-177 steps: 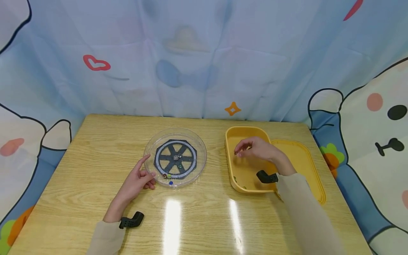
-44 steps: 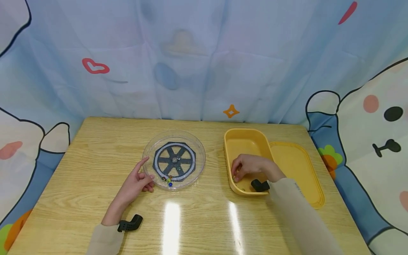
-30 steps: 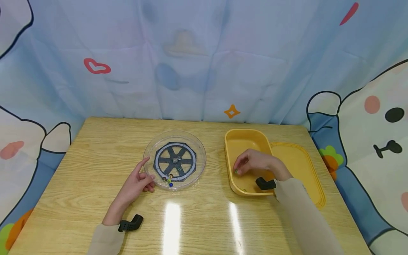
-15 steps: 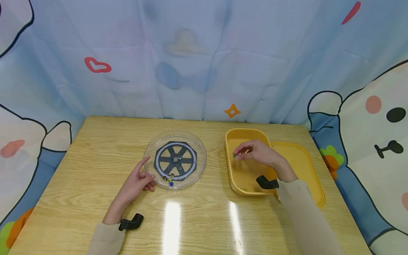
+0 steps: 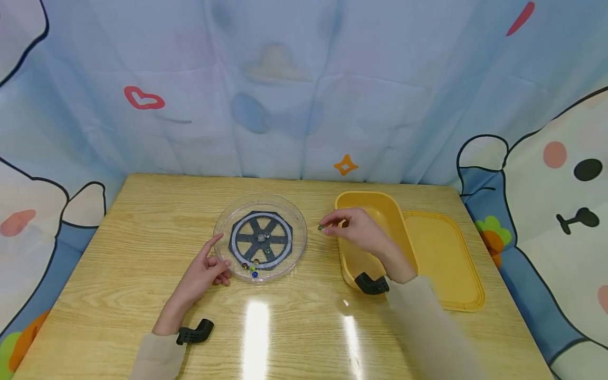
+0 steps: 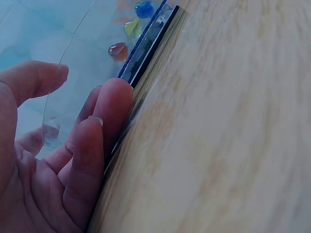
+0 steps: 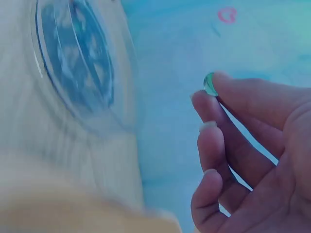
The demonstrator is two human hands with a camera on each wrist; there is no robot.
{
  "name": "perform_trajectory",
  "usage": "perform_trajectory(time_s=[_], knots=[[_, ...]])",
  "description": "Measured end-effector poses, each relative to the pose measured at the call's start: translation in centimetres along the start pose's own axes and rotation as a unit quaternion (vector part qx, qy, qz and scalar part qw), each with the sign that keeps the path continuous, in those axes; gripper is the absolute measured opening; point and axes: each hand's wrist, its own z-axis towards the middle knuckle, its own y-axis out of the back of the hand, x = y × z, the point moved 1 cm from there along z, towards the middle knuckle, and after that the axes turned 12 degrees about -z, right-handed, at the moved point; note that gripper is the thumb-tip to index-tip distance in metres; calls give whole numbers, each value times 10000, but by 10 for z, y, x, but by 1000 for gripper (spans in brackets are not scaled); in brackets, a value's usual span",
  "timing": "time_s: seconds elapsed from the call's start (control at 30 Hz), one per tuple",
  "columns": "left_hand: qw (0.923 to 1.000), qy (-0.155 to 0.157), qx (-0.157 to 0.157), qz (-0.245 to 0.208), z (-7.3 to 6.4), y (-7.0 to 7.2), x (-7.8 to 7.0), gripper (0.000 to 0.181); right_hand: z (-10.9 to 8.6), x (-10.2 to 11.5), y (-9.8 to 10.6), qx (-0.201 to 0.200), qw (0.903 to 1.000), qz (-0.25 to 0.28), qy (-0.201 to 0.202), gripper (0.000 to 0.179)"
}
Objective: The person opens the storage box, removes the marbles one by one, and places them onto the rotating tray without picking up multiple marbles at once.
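Observation:
Between the thumb and fingertips of my right hand (image 5: 353, 227) a small green glass marble (image 7: 210, 84) is pinched. That hand is above the left wall of the yellow bin (image 5: 349, 269), with its fingertips out over the table. My left hand (image 5: 201, 272) rests with relaxed fingers against the left side of a round clear dish (image 5: 298, 253). Inside the dish is a black spoked octagon with a pale ring (image 5: 256, 240). Several marbles lie in the dish, among them a blue marble (image 6: 144, 8), a yellow-green marble (image 6: 132, 27) and a reddish marble (image 6: 118, 51) near its front.
A flat yellow lid (image 5: 448, 258) lies on the wooden table (image 5: 166, 211) right of the bin. Behind the table hangs a blue printed curtain (image 5: 190, 132). The right forearm covers part of the bin.
My right hand picked the green marble from the bin, lifted it and moved left past the bin's wall. Since the oldest frame an orange marble has joined those in the dish. The left hand stays.

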Motion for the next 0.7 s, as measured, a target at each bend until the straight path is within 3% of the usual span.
perform_trajectory(time_s=[0.47, 0.7], knots=[[10000, -42, 1, -45, -1, 1, 0, 72, 28, 36, -64, 65, 9981, -92, 612, 14], [10000, 2, 52, -70, 0, 0, 0, 73, 32, 44, -81, 113, 9981, -38, 603, 16]])
